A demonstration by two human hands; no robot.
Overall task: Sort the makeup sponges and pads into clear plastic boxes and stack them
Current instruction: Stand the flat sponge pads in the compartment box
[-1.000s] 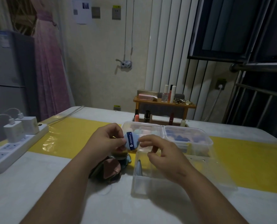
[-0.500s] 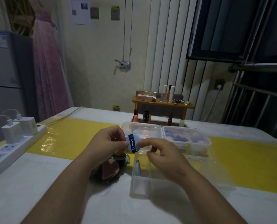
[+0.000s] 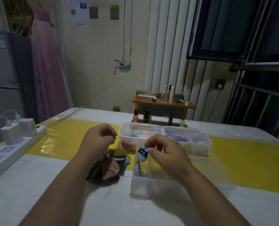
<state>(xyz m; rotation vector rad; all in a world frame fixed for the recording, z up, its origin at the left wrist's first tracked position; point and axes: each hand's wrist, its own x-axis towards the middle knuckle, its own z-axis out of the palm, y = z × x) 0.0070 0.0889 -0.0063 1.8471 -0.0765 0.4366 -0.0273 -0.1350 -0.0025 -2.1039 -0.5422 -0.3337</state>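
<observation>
Since half a second back: left hand (image 3: 98,141) has let go and pulled left, fingers curled in, nothing seen in them. Right hand (image 3: 166,154) alone now pinches the blue pad (image 3: 142,156) by its upper edge, hanging over the left end of the near clear box (image 3: 151,185). Risk: thin pinch, pad tilted. It could slip outside the left wall onto the desk (image 3: 54,193), or knock the standing pad (image 3: 138,168) already inside. Room: box open-topped, slot narrow; loose pile of pads (image 3: 109,170) just left, filled boxes (image 3: 186,127) just beyond.
</observation>
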